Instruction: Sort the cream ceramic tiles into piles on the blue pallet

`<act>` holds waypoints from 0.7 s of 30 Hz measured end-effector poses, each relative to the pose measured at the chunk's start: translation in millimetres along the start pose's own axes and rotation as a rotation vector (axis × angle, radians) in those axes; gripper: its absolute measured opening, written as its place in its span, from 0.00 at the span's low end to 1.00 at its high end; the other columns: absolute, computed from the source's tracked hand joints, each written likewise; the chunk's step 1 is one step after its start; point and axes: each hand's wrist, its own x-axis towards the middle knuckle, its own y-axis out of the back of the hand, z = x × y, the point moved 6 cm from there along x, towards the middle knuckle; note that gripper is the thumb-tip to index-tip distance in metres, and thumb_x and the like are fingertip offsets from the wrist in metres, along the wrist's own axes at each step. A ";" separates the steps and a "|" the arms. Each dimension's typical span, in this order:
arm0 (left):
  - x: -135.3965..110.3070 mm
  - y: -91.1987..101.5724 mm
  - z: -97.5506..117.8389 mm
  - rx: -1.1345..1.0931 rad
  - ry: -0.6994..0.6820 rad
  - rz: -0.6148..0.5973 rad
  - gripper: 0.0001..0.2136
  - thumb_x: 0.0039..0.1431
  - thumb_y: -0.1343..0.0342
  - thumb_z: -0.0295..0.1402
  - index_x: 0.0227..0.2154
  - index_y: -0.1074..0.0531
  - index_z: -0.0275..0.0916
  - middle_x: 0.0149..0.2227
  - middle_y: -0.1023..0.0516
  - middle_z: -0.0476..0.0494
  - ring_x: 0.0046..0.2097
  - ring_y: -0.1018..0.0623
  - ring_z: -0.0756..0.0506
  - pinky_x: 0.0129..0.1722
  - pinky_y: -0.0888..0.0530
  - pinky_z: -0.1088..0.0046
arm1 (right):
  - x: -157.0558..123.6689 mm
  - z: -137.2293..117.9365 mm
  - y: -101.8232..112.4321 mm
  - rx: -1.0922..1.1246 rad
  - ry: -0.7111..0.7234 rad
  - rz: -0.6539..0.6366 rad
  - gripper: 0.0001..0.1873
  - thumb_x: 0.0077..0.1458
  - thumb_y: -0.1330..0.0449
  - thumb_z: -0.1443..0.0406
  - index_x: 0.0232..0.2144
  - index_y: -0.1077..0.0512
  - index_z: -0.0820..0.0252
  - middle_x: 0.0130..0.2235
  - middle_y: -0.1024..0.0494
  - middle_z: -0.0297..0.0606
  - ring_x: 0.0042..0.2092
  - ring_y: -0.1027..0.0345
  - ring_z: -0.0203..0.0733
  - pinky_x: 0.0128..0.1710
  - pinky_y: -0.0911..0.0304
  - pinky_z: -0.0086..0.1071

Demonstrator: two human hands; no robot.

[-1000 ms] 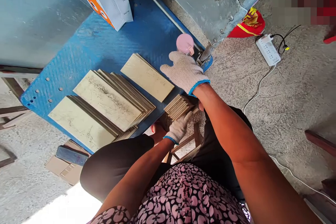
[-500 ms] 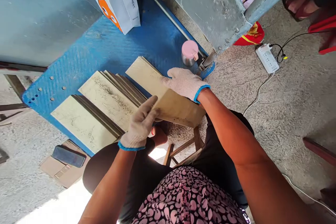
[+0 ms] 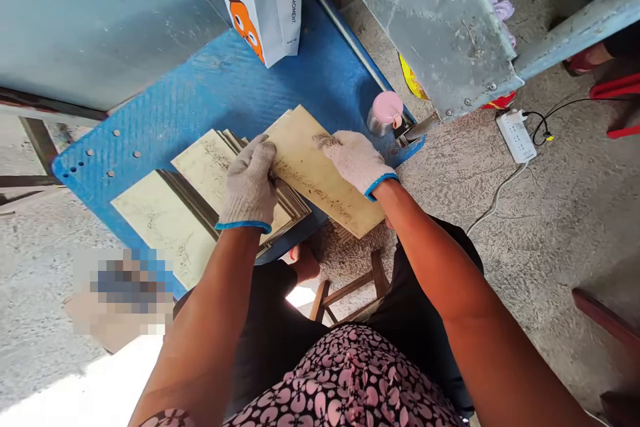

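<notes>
Blue worktop (image 3: 210, 90), 2 fanned tile stacks (image 3: 200, 200) done; left hand (image 3: 249, 183) and right hand (image 3: 356, 159) lie flat, gripping nothing, on the top tile (image 3: 320, 177) at its right edge.

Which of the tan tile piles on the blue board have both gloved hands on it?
The rightmost pile, nearest the pink cup; the other two lie further left.
</notes>
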 end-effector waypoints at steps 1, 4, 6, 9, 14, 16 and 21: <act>-0.1 -0.8 -4.7 -0.018 -0.001 0.015 0.16 0.51 0.37 0.43 0.38 0.25 0.38 0.31 0.21 0.46 0.39 0.20 0.46 0.33 0.21 0.76 | 2.7 -1.6 -0.4 -0.003 0.011 0.020 0.31 0.62 0.55 0.40 0.32 0.30 0.59 0.30 0.29 0.37 0.35 0.36 0.40 0.38 0.41 0.33; -11.3 -6.2 -23.5 -0.063 0.051 0.038 0.18 0.54 0.39 0.46 0.40 0.26 0.37 0.39 0.20 0.43 0.43 0.21 0.45 0.40 0.22 0.74 | 7.8 -7.2 -1.7 -0.003 0.021 0.051 0.30 0.63 0.56 0.41 0.31 0.30 0.59 0.30 0.29 0.37 0.36 0.36 0.41 0.39 0.40 0.34; -24.9 -10.7 -36.7 -0.077 0.104 0.056 0.18 0.55 0.41 0.47 0.41 0.26 0.37 0.42 0.20 0.41 0.46 0.21 0.44 0.43 0.22 0.73 | 9.4 -10.9 -3.1 0.004 0.012 0.056 0.30 0.63 0.56 0.42 0.31 0.30 0.59 0.30 0.28 0.37 0.35 0.35 0.42 0.38 0.39 0.34; -43.6 -13.6 -53.4 -0.068 0.173 0.124 0.18 0.58 0.43 0.46 0.40 0.26 0.36 0.46 0.21 0.39 0.50 0.23 0.42 0.47 0.24 0.72 | 11.4 -15.6 -6.1 -0.008 0.012 0.061 0.29 0.63 0.55 0.43 0.30 0.29 0.59 0.30 0.27 0.38 0.35 0.34 0.42 0.37 0.39 0.34; -46.3 -9.8 -70.0 -0.225 0.177 0.237 0.11 0.59 0.43 0.38 0.39 0.25 0.37 0.47 0.21 0.41 0.53 0.24 0.44 0.55 0.28 0.72 | 14.9 -12.6 -13.4 -0.043 -0.047 0.034 0.29 0.63 0.54 0.44 0.30 0.27 0.60 0.29 0.25 0.39 0.35 0.32 0.42 0.37 0.39 0.32; -39.2 -6.2 -73.2 -0.280 0.192 0.257 0.09 0.58 0.42 0.36 0.38 0.25 0.38 0.45 0.20 0.42 0.52 0.23 0.45 0.56 0.29 0.71 | 15.5 -9.4 -15.6 -0.044 -0.076 0.021 0.29 0.63 0.54 0.44 0.33 0.26 0.60 0.31 0.24 0.40 0.36 0.31 0.43 0.38 0.38 0.32; -21.1 6.0 -62.4 -0.289 0.274 0.367 0.10 0.64 0.49 0.33 0.44 0.25 0.38 0.45 0.19 0.44 0.56 0.25 0.47 0.58 0.30 0.72 | 11.3 -4.2 -20.9 -0.091 -0.088 -0.033 0.26 0.64 0.54 0.48 0.41 0.26 0.58 0.42 0.22 0.43 0.44 0.29 0.47 0.44 0.37 0.35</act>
